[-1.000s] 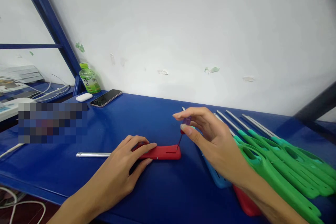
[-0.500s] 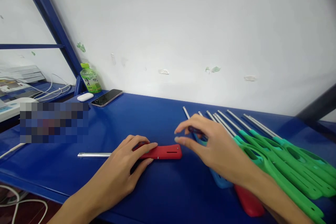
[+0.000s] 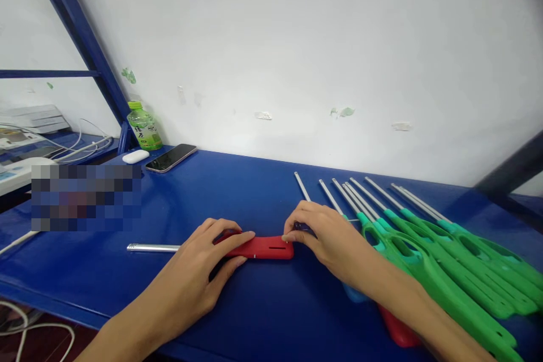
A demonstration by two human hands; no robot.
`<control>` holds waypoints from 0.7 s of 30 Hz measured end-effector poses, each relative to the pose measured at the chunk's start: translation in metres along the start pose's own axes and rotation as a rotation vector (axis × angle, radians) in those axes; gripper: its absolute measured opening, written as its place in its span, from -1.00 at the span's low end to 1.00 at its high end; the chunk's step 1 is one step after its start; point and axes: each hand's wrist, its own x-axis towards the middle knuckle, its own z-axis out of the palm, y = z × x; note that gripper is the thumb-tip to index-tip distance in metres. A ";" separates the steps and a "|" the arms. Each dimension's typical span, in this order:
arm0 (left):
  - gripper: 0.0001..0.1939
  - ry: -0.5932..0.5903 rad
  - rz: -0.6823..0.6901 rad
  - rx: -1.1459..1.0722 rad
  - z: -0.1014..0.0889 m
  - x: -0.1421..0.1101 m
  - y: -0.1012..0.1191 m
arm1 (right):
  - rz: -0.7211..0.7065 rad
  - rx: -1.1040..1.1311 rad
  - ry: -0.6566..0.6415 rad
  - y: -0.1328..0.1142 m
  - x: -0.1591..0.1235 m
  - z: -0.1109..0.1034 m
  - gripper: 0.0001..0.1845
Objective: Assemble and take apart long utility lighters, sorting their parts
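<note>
A red long-nosed lighter [image 3: 261, 248] lies flat on the blue table, its metal tube [image 3: 153, 248] pointing left. My left hand [image 3: 203, 271] is closed around the lighter's middle, pressing it down. My right hand [image 3: 326, 237] is at the lighter's right end, thumb and forefinger pinched together by the end hole; anything tiny between those fingertips is too small to make out. Tucked in the curled fingers of that hand is a dark-handled tool, seemingly a screwdriver [image 3: 303, 227], with a thin shaft showing behind the hand.
Several green lighters [image 3: 458, 260] lie side by side on the right. A blue lighter [image 3: 354, 294] and another red lighter [image 3: 399, 328] are partly under my right arm. At the back left are a phone [image 3: 172, 158], a white case [image 3: 136, 156] and a green bottle [image 3: 145, 129].
My right hand has moved left and slightly down, and its fingertips have closed together at the red lighter's end. My left hand and the lighter have stayed in place.
</note>
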 end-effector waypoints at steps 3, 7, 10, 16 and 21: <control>-0.64 0.001 0.012 0.000 0.000 0.001 0.000 | 0.020 0.008 0.060 -0.002 0.001 -0.001 -0.85; -0.64 0.007 0.005 0.005 0.000 0.001 0.001 | 0.055 -0.037 0.127 0.003 0.005 0.005 -0.85; -0.64 0.010 0.002 0.009 0.000 0.001 0.000 | 0.053 -0.076 0.107 0.007 0.007 0.010 -0.81; -0.52 0.060 0.003 -0.016 0.001 0.000 -0.001 | 0.040 -0.036 0.092 -0.005 0.000 0.004 -0.76; -0.47 0.221 0.117 0.033 -0.003 -0.002 0.008 | 0.043 0.011 -0.066 -0.021 -0.009 -0.003 -0.58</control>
